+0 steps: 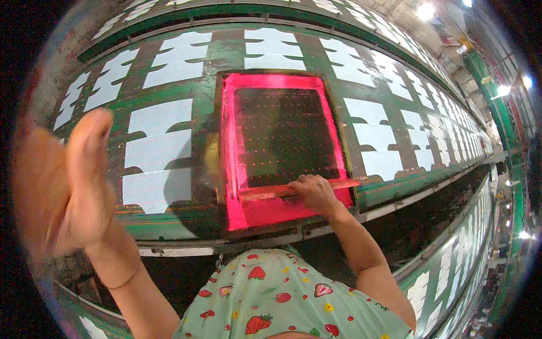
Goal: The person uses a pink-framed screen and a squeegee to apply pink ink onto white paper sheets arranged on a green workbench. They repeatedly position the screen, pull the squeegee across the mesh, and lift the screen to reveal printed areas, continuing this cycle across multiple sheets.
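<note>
A printing screen (282, 127) with a dark, dotted mesh and bright pink ink along its borders lies flat on the green table in front of me. Across its near end rests a long squeegee (265, 191), smeared with pink. My right hand (314, 191) is wrapped over the squeegee's middle, its fingers curled on the far side. Raised at the far left, away from the screen, my left hand (87, 181) has its thumb up and apart, and nothing shows in it. Its other fingers blur toward the picture's rim.
White cut fabric pieces (157, 155) lie in rows on the green table (169, 225), left and right of the screen; pink dots mark those at left. More pieces (372, 138) stretch off rightward. A metal rail (175, 249) follows the near edge. Another table (446, 265) stands at lower right.
</note>
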Action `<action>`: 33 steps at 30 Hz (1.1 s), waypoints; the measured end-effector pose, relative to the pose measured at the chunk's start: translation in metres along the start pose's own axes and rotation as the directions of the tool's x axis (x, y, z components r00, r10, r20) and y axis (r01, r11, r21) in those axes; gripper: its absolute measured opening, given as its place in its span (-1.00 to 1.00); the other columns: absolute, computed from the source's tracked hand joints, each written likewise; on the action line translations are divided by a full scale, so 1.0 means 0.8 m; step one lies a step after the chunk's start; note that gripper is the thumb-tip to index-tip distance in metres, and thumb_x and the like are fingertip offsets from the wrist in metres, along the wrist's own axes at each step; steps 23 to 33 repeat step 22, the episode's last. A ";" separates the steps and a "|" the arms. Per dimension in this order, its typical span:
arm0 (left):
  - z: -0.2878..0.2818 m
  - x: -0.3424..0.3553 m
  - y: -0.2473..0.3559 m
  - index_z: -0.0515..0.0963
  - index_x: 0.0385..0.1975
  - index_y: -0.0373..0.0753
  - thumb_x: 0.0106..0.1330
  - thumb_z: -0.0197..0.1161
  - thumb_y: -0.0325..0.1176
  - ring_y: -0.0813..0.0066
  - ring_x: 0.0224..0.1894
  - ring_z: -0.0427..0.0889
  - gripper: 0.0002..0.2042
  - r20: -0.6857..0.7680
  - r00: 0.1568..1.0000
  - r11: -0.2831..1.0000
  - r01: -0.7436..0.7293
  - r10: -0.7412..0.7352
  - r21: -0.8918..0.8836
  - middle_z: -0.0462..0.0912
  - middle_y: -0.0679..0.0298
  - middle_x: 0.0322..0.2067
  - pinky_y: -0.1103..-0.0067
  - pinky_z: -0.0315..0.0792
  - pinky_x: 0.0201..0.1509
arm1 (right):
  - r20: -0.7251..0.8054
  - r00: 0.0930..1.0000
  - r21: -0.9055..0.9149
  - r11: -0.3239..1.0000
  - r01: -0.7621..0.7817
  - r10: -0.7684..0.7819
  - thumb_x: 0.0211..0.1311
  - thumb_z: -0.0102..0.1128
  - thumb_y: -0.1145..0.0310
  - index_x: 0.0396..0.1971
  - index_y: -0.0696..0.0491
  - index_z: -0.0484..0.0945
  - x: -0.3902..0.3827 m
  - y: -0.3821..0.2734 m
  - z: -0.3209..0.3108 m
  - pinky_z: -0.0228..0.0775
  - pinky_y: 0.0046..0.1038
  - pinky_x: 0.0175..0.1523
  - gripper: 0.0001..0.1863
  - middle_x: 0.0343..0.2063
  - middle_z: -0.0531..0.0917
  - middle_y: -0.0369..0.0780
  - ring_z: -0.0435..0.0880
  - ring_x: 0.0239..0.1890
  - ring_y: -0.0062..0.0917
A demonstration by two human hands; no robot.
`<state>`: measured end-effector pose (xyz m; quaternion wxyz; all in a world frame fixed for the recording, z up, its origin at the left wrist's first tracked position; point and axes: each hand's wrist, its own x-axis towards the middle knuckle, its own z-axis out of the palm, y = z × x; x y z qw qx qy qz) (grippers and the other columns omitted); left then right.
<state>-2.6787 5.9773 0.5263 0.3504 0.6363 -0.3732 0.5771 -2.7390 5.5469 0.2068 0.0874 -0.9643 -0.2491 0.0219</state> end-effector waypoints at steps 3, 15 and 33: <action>0.016 -0.085 -0.045 0.63 0.25 -0.39 0.34 0.56 -0.57 0.25 0.33 0.65 -0.53 0.017 0.955 0.953 0.295 -0.297 0.067 0.73 0.04 0.24 0.35 0.46 0.50 | -0.027 0.999 0.018 0.999 0.042 -0.042 0.22 0.36 0.34 0.06 -0.14 0.74 -0.044 -0.031 -0.003 0.65 -0.13 0.08 -0.62 -0.13 0.78 -0.22 0.78 0.00 -0.22; 0.123 -0.464 -0.054 0.55 0.37 -0.43 0.36 0.58 -0.20 0.19 0.28 0.68 -0.34 0.197 0.019 0.093 0.922 -0.980 0.375 0.69 -0.04 0.23 0.33 0.55 0.34 | 0.004 0.995 0.104 0.990 0.095 -0.096 0.24 0.53 -0.13 0.25 -0.01 0.65 -0.101 -0.050 0.012 0.52 0.02 0.29 -0.30 0.15 0.65 -0.09 0.62 0.21 -0.09; 0.163 -0.498 -0.019 0.53 0.45 -0.41 0.41 0.57 -0.13 0.13 0.44 0.60 -0.29 0.087 -0.186 -0.168 0.970 -0.979 0.175 0.62 -0.14 0.39 0.26 0.37 0.58 | -0.086 0.971 0.322 0.916 0.239 -0.223 0.28 0.50 -0.13 0.34 -0.01 0.64 -0.143 0.024 0.021 0.46 0.05 0.39 -0.26 0.22 0.64 -0.05 0.59 0.34 -0.09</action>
